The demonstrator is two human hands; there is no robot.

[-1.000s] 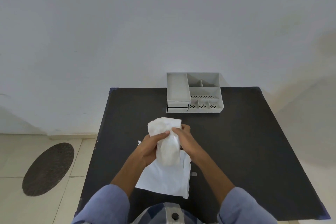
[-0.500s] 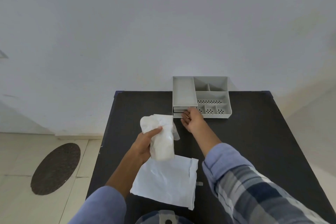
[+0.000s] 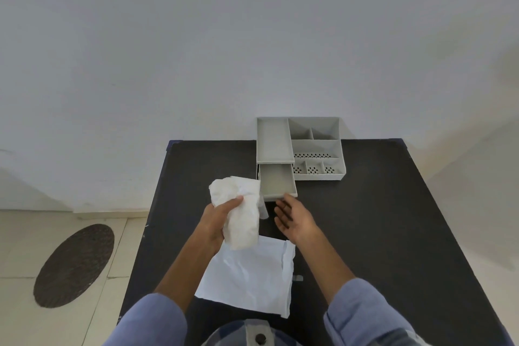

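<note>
My left hand (image 3: 217, 219) grips a crumpled white cloth bundle (image 3: 242, 213), held upright above the black table (image 3: 379, 219). A grey desk organizer (image 3: 316, 146) stands at the table's far edge against the wall. Its lower drawer (image 3: 276, 181) is pulled out toward me and looks empty. My right hand (image 3: 293, 218) hovers just in front of the drawer, palm turned left, fingers relaxed and holding nothing. A flat white sheet (image 3: 250, 278) lies on the table under my hands.
The organizer has several open compartments, some with perforated floors. A pale wall rises right behind the table. On the tiled floor to the left lies a dark oval mat (image 3: 74, 265). A small grey tape piece (image 3: 297, 277) sits by the sheet.
My right hand left the bundle, reached to the organizer and pulled its lower drawer out; it now sits just in front of the drawer. The left hand keeps holding the bundle.
</note>
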